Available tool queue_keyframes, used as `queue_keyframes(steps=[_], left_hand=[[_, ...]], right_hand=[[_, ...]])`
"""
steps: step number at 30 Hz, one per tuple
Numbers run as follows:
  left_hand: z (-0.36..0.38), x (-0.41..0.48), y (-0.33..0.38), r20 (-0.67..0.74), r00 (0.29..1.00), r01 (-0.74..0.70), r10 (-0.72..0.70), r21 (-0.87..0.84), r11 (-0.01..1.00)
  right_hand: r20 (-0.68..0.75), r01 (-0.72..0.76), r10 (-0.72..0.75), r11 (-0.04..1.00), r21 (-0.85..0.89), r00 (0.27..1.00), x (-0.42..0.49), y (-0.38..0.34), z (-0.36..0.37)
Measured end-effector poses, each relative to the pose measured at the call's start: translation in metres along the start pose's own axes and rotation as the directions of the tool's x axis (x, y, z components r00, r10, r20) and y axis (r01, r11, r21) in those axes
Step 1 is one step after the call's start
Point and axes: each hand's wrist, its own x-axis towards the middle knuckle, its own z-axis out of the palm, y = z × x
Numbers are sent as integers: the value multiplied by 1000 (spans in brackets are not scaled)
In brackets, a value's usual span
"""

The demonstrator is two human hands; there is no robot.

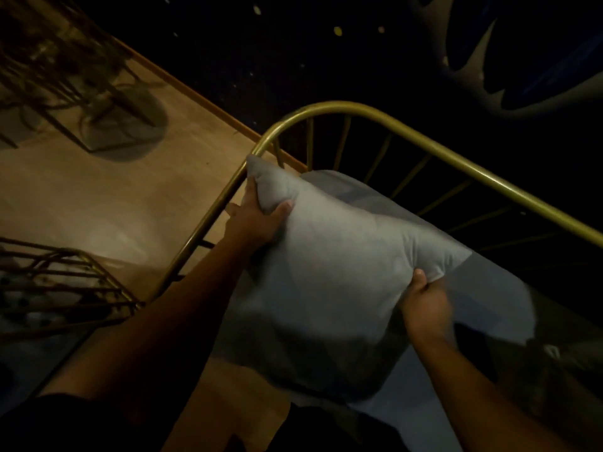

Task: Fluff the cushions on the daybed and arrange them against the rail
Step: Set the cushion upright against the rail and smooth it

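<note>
Two hands on one grey cushion (329, 275), head view only. Cushion is square-ish, plump, soft matte fabric, with puckered creases radiating from both pinched corners. It's held up over the daybed, near the corner of the rail (385, 120); whether it touches the rail, can't tell.

Left hand (257, 220) grips the far-left corner: fingers (251, 190) wrapped behind the fabric, thumb pressed on the front, corner bunched into a point. Right hand (425, 301) pinches the right corner, fingers curled tight on the fabric, thumb on top. Right hand and that cushion edge are motion-blurred. Both forearms bare.

Rail: round brass-coloured metal tube, smooth and glossy, bent in a rounded corner, with thin straight spindles (411, 174) of the same finish fanning below it. Second grey cushion (499, 301) lies behind and under the held one, against the right run of the rail; also blurred, same dull cloth.

Floor (107, 194) at left is tan wood-look, smooth, with a soft sheen. Dark wall (261, 50) beyond has small pale specks. Gold wire-frame rack (65, 282) at lower left, thin crossing rods. Blurry wire-legged piece (85, 79) at upper left, casting a round shadow; can't tell what it is. Scene is dim.
</note>
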Motion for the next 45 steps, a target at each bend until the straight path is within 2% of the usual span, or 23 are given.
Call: queue_keyframes(steps=[3, 5, 9, 10, 12, 13, 16, 19, 22, 25, 30, 36, 40, 42, 45], left_hand=[[21, 17, 19, 47, 994, -96, 95, 36, 995], [35, 20, 23, 130, 979, -171, 158, 101, 980], [64, 33, -3, 272, 944, -250, 186, 224, 942], [72, 29, -11, 282, 929, -314, 238, 264, 912], [89, 20, -31, 279, 900, -428, 334, 431, 795], [92, 16, -36, 275, 908, -413, 314, 482, 773], [97, 24, -51, 293, 938, -309, 188, 451, 837], [92, 22, -53, 302, 929, -335, 213, 445, 830], [91, 12, -46, 270, 934, -334, 235, 420, 844], [96, -6, -22, 329, 910, -333, 252, 222, 916], [121, -58, 35, 466, 779, -473, 419, 0, 881], [172, -149, 104, 571, 659, -530, 490, -109, 841], [213, -224, 139, 640, 596, -532, 485, -138, 836], [235, -263, 152, 654, 534, -610, 536, -142, 780], [268, -318, 171, 641, 425, -764, 639, -125, 633]], right_hand=[[-8, -99, 99, 995, -18, 995, 3, 18, 4], [37, -187, 187, 982, 8, 982, 8, 29, 15], [347, -265, 210, 957, 119, 914, 21, 47, 45], [417, -280, 210, 953, 112, 884, 23, 48, 51], [466, -255, 195, 964, 69, 863, 26, 43, 61], [471, -211, 171, 977, 34, 866, 26, 41, 65], [490, -36, 73, 996, -85, 869, 23, 38, 79], [470, 13, 43, 993, -115, 882, 20, 44, 88], [435, -16, 100, 981, -193, 895, 22, 41, 83], [400, 32, 79, 964, -263, 913, 21, 29, 66], [323, 80, -49, 993, -82, 945, 19, 29, 7], [123, 96, -97, 995, 15, 988, 10, 71, -102], [5, 116, -116, 993, 3, 993, 5, 117, -185], [-48, 147, -145, 987, 56, 988, -2, 143, -227], [-151, 253, -236, 961, 107, 960, -16, 176, -282]])
